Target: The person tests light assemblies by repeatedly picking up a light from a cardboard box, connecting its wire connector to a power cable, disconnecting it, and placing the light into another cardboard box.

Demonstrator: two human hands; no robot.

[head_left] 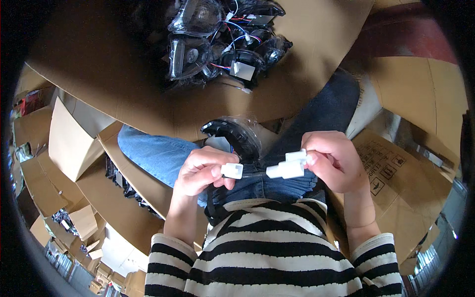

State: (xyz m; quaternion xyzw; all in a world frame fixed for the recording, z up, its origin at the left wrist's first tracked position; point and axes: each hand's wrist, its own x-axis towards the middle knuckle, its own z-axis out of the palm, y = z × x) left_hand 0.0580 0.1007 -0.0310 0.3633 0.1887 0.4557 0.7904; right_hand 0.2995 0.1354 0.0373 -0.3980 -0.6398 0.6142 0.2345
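Note:
Between thumb and fingers, my left hand [204, 171] pinches a small white plastic connector [232, 171], its open end turned toward the right. My right hand [334, 161] grips a larger white plastic connector [287, 168] made of stepped blocks, pointing left. A short gap separates the two connectors. Just beyond them, a black lamp housing [240, 138] in clear plastic wrap rests at my lap; its lower part is hidden behind my left hand and the connectors.
Ahead lies a large cardboard sheet [133, 94] with a pile of clear-lensed lamps [193, 54] and coloured wires on it. To the left is an open cardboard box [118, 208] holding dark parts. A printed cardboard box [396, 183] stands at the right.

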